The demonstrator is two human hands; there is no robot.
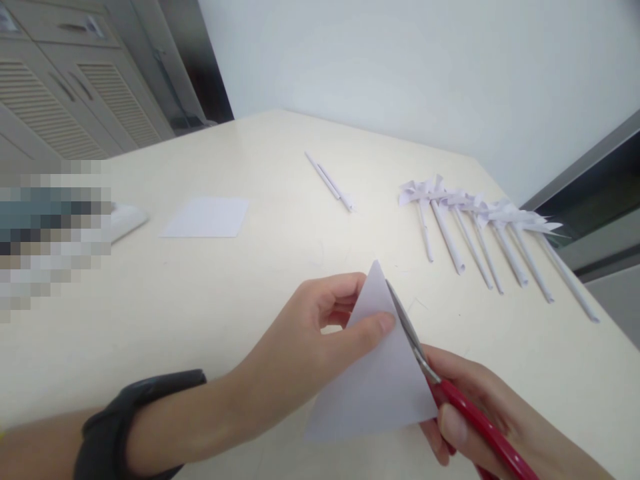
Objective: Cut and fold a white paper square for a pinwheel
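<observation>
My left hand (310,347) pinches a white paper folded into a triangle (375,387), thumb on its front and fingers behind it. A black watch is on that wrist. My right hand (480,420) grips red-handled scissors (425,360). Their metal blades lie along the triangle's right edge, tip near the top corner. Both hands hover just above the cream table (200,300).
Several white paper pinwheels on rolled sticks (480,233) lie in a row at the right. Rolled paper sticks (330,181) rest near the middle back. A flat white paper square (206,217) lies at the left, beside a white object (125,220). Cabinets stand behind.
</observation>
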